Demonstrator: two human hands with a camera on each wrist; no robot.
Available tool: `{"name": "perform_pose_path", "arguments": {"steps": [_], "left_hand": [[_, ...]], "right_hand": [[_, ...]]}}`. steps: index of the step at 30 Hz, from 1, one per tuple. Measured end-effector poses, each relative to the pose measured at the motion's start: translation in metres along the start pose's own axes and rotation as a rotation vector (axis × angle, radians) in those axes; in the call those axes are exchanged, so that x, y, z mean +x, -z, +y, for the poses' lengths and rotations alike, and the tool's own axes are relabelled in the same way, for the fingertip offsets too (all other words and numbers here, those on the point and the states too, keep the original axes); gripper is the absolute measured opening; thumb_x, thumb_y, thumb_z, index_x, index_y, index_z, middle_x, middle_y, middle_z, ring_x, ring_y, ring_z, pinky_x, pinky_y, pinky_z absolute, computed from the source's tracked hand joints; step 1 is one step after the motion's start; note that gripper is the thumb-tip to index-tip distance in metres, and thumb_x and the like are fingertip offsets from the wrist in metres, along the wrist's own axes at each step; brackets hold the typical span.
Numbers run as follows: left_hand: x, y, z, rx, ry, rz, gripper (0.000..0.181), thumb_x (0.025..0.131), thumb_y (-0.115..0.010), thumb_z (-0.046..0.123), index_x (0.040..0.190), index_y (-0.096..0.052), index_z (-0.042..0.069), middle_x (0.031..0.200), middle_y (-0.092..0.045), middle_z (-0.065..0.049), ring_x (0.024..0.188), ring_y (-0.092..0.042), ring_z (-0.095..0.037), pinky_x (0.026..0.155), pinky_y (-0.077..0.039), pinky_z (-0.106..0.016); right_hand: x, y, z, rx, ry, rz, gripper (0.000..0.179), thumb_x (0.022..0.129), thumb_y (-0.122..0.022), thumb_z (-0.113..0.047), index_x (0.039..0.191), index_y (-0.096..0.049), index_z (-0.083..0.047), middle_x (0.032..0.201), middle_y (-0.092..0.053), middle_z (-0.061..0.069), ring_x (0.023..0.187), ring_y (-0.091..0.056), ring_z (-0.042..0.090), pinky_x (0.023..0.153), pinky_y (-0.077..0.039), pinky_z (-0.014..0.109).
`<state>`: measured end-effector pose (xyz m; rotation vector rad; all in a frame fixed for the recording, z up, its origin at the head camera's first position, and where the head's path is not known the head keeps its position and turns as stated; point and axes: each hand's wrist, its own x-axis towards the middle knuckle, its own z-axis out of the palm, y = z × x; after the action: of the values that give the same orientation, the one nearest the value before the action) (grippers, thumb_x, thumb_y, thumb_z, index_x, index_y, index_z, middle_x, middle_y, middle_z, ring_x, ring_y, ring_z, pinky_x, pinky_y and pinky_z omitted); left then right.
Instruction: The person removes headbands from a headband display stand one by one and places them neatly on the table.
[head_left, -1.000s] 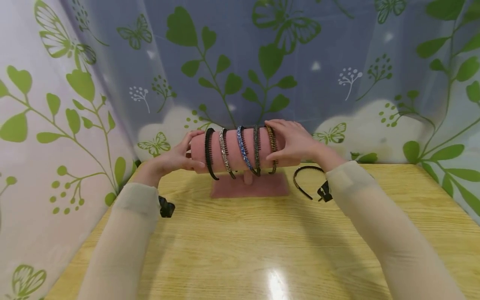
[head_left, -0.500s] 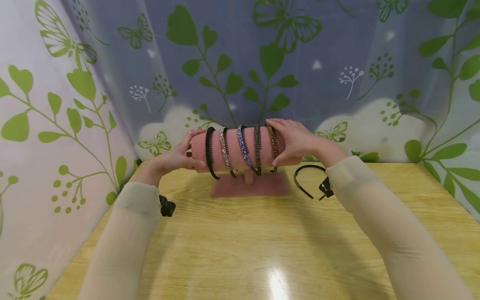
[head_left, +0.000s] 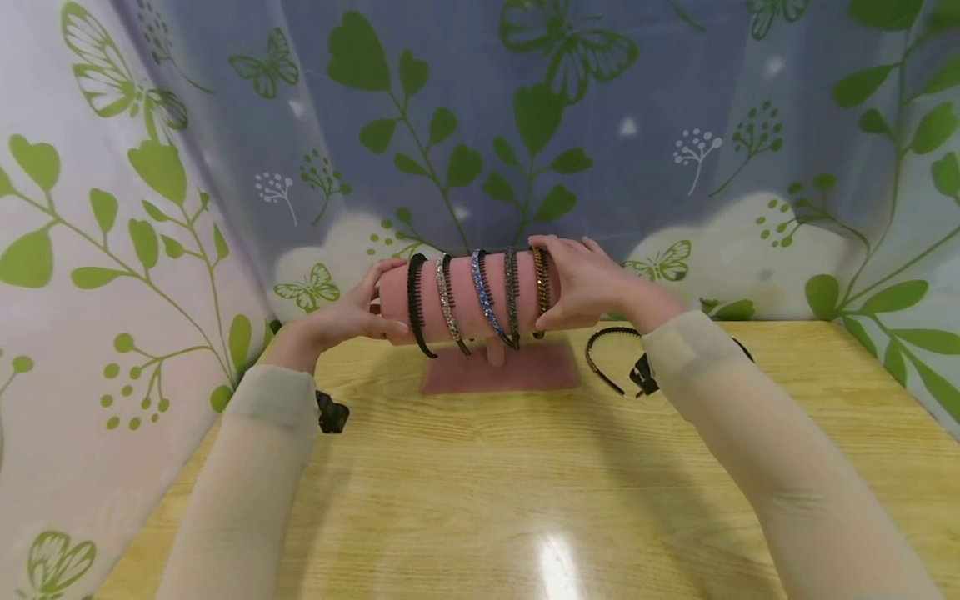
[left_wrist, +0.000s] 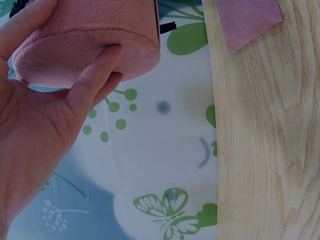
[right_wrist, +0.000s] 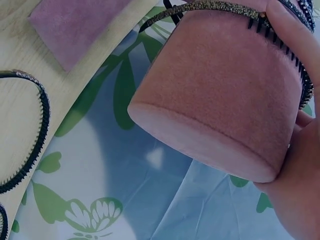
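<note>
A pink plush roll-shaped headband stand [head_left: 465, 296] rests on the table, its roll raised above a flat base. My left hand [head_left: 345, 312] grips the roll's left end, thumb in front and fingers on the end face [left_wrist: 130, 50]. Along the roll sit a black headband [head_left: 416, 308], a silver glittery one [head_left: 447, 304], a blue one [head_left: 484, 296] and a dark grey one [head_left: 512, 300]. Near the right end, my right hand [head_left: 592, 279] pinches a gold beaded headband [head_left: 542, 283] between thumb and fingers. Its toothed inner side [right_wrist: 277, 41] shows in the right wrist view.
On the wooden table [head_left: 450, 483] right of the stand lies a loose dark headband [head_left: 596, 367], partly behind the right wrist. A second dark headband [right_wrist: 4, 222] shows at the right wrist view's edge. A printed curtain [head_left: 630, 192] hangs behind the table.
The gold headband's lower end has shifted slightly left and up, so the band stands straighter. My right hand moved with it; the left hand keeps its place on the roll's end.
</note>
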<state>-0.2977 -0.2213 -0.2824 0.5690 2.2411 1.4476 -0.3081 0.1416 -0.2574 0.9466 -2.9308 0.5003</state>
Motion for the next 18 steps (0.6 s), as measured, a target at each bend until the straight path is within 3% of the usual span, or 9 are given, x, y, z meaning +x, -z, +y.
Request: {"name": "perform_pose_path", "arguments": {"steps": [7, 15, 18], "left_hand": [[0.0, -0.001, 0.0, -0.007, -0.001, -0.003, 0.093, 0.092, -0.066, 0.007, 0.155, 0.0, 0.028, 0.151, -0.02, -0.016, 0.133, -0.034, -0.04, 0.092, -0.043, -0.053], [-0.001, -0.001, 0.001, -0.005, 0.0, 0.004, 0.093, 0.092, -0.066, 0.007, 0.155, 0.0, 0.028, 0.151, -0.02, -0.016, 0.133, -0.033, -0.04, 0.093, -0.043, -0.053], [-0.001, -0.001, 0.001, -0.009, -0.001, 0.006, 0.094, 0.092, -0.066, 0.007, 0.155, -0.001, 0.028, 0.151, -0.021, -0.017, 0.133, -0.033, -0.04, 0.093, -0.043, -0.054]], "right_hand": [[-0.005, -0.002, 0.004, 0.048, -0.03, 0.032, 0.112, 0.068, -0.087, -0.044, 0.152, -0.021, -0.012, 0.147, -0.036, 0.014, 0.137, -0.03, 0.034, 0.114, -0.004, 0.048], [-0.016, -0.007, 0.027, 0.239, -0.092, 0.1, 0.115, 0.066, -0.089, -0.041, 0.154, -0.02, -0.015, 0.15, -0.029, 0.017, 0.136, -0.028, 0.037, 0.105, -0.028, 0.055], [-0.021, -0.007, 0.033, 0.328, -0.097, 0.107, 0.116, 0.067, -0.091, -0.035, 0.155, -0.017, -0.015, 0.149, -0.027, 0.019, 0.134, -0.031, 0.036, 0.104, -0.03, 0.054]]}}
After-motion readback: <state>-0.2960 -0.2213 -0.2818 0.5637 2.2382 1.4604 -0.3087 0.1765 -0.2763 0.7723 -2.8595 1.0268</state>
